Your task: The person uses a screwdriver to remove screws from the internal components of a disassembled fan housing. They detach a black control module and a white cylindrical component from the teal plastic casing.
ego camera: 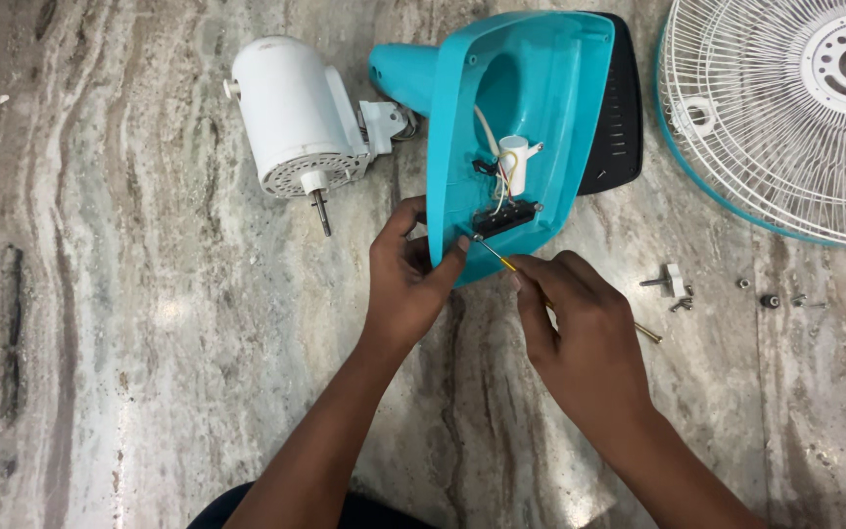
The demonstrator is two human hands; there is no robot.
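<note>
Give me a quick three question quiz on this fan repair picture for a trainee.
1. True or false: the left hand grips the lower edge of the turquoise fan base.
2. Which lies at the right edge? A white wire fan guard, B white motor housing, C loose screws.
3. Fill in: the right hand holds a thin ____, its tip at the base's lower corner.

Key: 1 true; 2 A; 3 screwdriver.

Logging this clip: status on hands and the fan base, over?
Left hand grips teal fan base at its lower edge. Right hand holds screwdriver, tip at base's corner. Loose screws clear, to the right.
</note>
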